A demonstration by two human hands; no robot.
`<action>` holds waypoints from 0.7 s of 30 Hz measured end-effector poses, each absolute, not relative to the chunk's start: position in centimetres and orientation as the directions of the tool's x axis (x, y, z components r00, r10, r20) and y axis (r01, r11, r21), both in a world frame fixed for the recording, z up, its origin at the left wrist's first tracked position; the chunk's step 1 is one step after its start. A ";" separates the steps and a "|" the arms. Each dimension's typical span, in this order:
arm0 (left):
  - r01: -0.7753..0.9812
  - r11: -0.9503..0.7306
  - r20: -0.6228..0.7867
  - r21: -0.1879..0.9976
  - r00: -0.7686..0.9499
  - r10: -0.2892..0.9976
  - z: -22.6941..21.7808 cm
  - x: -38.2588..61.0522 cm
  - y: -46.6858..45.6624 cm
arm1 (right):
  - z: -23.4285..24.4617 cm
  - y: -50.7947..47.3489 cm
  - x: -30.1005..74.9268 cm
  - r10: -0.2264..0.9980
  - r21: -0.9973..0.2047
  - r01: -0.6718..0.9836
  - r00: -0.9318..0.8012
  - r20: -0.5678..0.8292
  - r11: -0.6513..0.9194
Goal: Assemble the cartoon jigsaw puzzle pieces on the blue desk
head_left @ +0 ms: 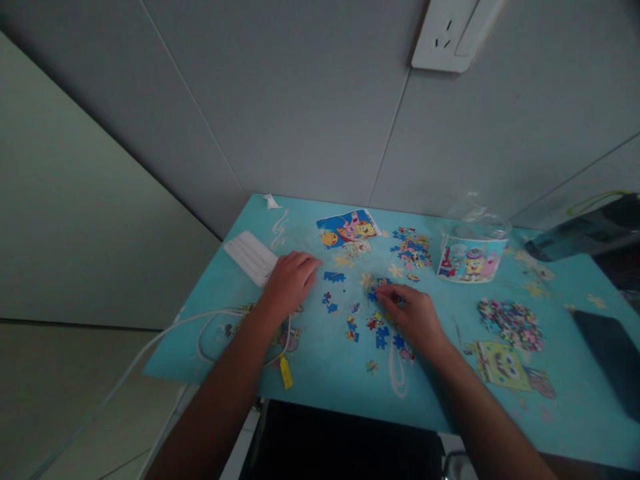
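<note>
Seeing left hand (pixel 290 283) lying flat, open; right hand (pixel 414 317) touching puzzle piece (pixel 383 284), grip unclear. Sliding it flat is looking safest.

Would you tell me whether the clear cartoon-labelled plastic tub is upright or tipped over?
Upright: the clear cartoon-labelled plastic tub stands on its base on the turquoise table, rim upward.

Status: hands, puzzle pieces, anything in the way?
Left hand flat on mat. Right hand fingertips on loose puzzle pieces. White cable loop beside right wrist.
</note>
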State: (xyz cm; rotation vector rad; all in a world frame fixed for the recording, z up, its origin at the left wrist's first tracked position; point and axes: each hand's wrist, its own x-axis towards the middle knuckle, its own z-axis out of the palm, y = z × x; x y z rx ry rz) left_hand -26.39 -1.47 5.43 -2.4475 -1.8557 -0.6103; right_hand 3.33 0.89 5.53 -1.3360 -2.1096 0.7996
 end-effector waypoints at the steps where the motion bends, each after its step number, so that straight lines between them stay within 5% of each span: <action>1: 0.929 -0.301 0.300 0.216 0.230 0.926 5.4 -26.4 -1.5 | 5.5 0.9 3.2 0.915 -0.705 0.616 -0.387 0.117 0.351; 9: 0.932 -0.302 0.275 0.199 0.243 0.930 5.5 -26.3 -1.5 | 5.3 0.4 1.8 0.867 -0.620 0.626 -0.456 0.201 0.473; 15: 0.768 -0.578 0.175 0.275 0.551 0.816 6.3 -25.7 -2.2 | 5.0 0.1 1.6 0.850 -0.559 0.653 -0.480 0.217 0.511; 21: 0.744 -0.599 0.148 0.295 0.584 0.798 6.3 -26.2 -2.5 | 5.3 -0.3 1.5 0.841 -0.482 0.696 -0.502 0.203 0.532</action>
